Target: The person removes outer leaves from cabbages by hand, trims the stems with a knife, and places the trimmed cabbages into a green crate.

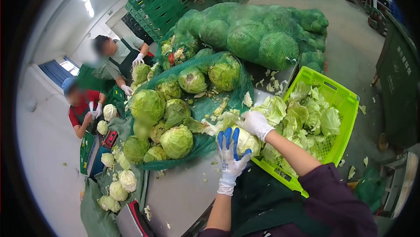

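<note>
A pale, partly stripped cabbage [247, 144] sits between my two gloved hands at the table's right side. My left hand [228, 162], in a white glove with blue fingertips, steadies it from the left with fingers along its side. Over its top curls my right hand [257, 125] in a white glove, closed at the outer leaves; its fingertips are partly hidden. Loose cabbage leaves [213, 127] lie just left of the hands. Close by, several whole green cabbages [176, 141] rest on an opened green net [203, 143].
A lime-green crate [345, 121] of leaves stands to my right. Full net sacks of cabbages [249, 38] are piled behind. Peeled cabbages [127, 181] lie at the left, near a red scale [111, 138]. Two co-workers [83, 105] stand across the table; a dark bin [397, 75] is far right.
</note>
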`<state>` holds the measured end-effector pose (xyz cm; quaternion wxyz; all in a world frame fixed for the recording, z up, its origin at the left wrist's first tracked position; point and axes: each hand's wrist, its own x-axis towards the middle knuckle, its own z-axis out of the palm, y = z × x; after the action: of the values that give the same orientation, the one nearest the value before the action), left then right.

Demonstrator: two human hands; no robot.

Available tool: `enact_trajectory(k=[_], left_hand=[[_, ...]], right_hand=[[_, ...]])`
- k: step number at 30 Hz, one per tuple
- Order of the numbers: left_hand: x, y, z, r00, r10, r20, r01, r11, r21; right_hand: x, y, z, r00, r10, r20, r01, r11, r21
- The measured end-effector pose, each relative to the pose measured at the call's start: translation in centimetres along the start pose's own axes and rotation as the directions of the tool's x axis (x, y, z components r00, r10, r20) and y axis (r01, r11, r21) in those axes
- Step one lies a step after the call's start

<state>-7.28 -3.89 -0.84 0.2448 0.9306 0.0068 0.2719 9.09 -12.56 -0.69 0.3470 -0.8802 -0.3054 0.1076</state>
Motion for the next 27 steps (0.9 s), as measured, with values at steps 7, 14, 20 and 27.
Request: enact_trajectory(k=[7,14,20,27], left_hand=[[-2.6,-2.5,-1.4,0.94,-0.341,-0.027,0.255,0.749,-0.612],[-1.8,0.6,-2.1,0.953,-0.303,0.006,0.291,0.91,-0.295],[-1.2,-1.3,-1.1,0.96,-0.267,-0.086,0.249,0.952,-0.181],[-3.5,-2.8,-1.6,0.767,-0.639,0.059,0.182,0.129,-0.975]], right_hand=[[-0.1,7.4,1.1,0.954,0.225,-0.197,-0.25,0.962,-0.111],[-6.6,2.2,4.5,0.954,-0.011,-0.301,0.06,0.986,0.154],[-3.7,4.8,4.9,0.966,0.198,-0.167,-0.18,0.977,0.117],[-3.7,15.4,0.4,0.801,0.369,-0.471,-0.479,0.867,-0.136]])
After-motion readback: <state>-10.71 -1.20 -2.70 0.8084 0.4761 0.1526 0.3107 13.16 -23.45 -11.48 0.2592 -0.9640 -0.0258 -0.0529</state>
